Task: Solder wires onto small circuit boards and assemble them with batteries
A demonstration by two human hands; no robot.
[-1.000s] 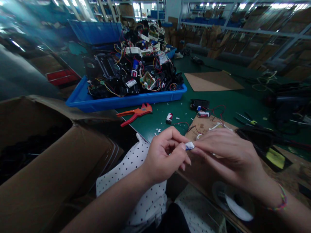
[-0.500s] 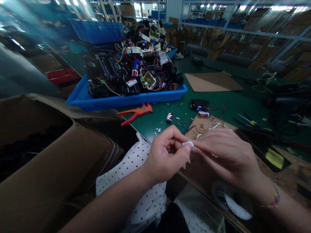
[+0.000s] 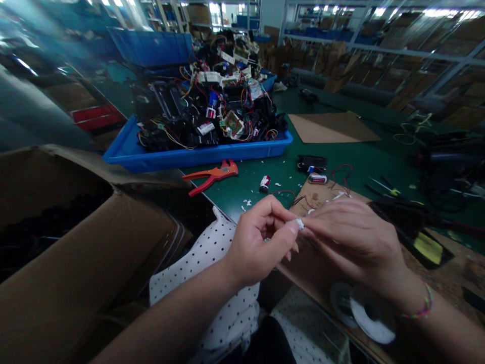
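Observation:
My left hand (image 3: 257,242) pinches a small crumpled white piece (image 3: 300,223) between thumb and forefinger. Closed fingers of my right hand (image 3: 352,237) meet the piece from the other side; whatever lies under them is hidden. Beyond the hands, a small red, white and black cylinder, seemingly a battery cell (image 3: 264,184), stands on the green table among white scraps (image 3: 248,202). Red and black wires (image 3: 285,192) run toward the hands. Another such cell (image 3: 317,179) lies beside a black casing (image 3: 312,163). Orange-handled cutters (image 3: 212,177) rest by the table's left edge.
A blue tray (image 3: 204,157) heaped with black casings, wires and circuit boards stands ahead. On the left is an open carton (image 3: 79,242). A wooden board (image 3: 310,194) lies under my right hand, a spool (image 3: 373,316) below it. A cardboard sheet (image 3: 333,127) lies farther back.
My left thumb covers more of the white piece, so less of it shows. My right hand has shifted very slightly. The things on the table stay where they were.

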